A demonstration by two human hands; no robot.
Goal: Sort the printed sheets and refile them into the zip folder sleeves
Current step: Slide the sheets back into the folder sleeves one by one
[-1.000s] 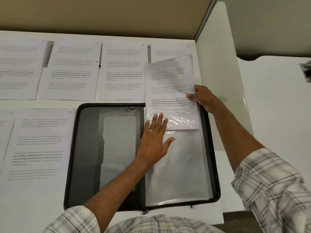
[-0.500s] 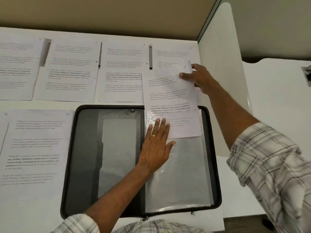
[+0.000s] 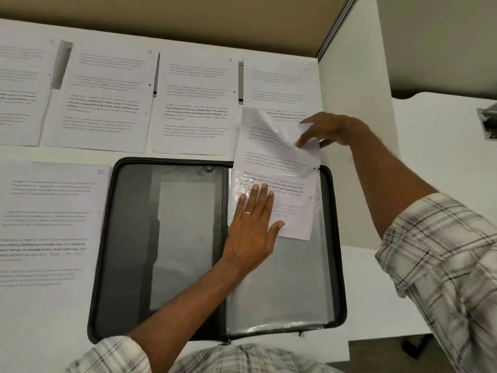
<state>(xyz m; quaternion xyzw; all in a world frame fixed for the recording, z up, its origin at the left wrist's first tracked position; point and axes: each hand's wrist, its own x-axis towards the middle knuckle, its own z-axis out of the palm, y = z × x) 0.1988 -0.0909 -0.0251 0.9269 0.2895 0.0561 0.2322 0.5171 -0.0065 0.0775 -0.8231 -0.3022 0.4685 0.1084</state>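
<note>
Flat on the white table (image 3: 40,332) lies an open black zip folder (image 3: 129,238), its left half a grey inner panel and its right half a stack of clear plastic sleeves (image 3: 290,278). One white printed sheet of paper (image 3: 277,162) sits partly inside the top sleeve: its lower part shows under the glossy plastic, while its upper part sticks out past the folder's far edge and is bent and crumpled near the top right. The left hand (image 3: 251,232), with a gold ring (image 3: 248,212) on one finger, rests flat on the sleeve and the sheet's lower left part, fingers straight and spread, holding nothing in its grip. The right hand (image 3: 330,129) reaches in from a checked shirt sleeve (image 3: 443,265), its grip closed on the sheet's crumpled upper right part. More printed pages (image 3: 193,109) lie in a row beyond the folder, and another page (image 3: 53,224), marked 10 in its corner, lies to the folder's left.
</note>
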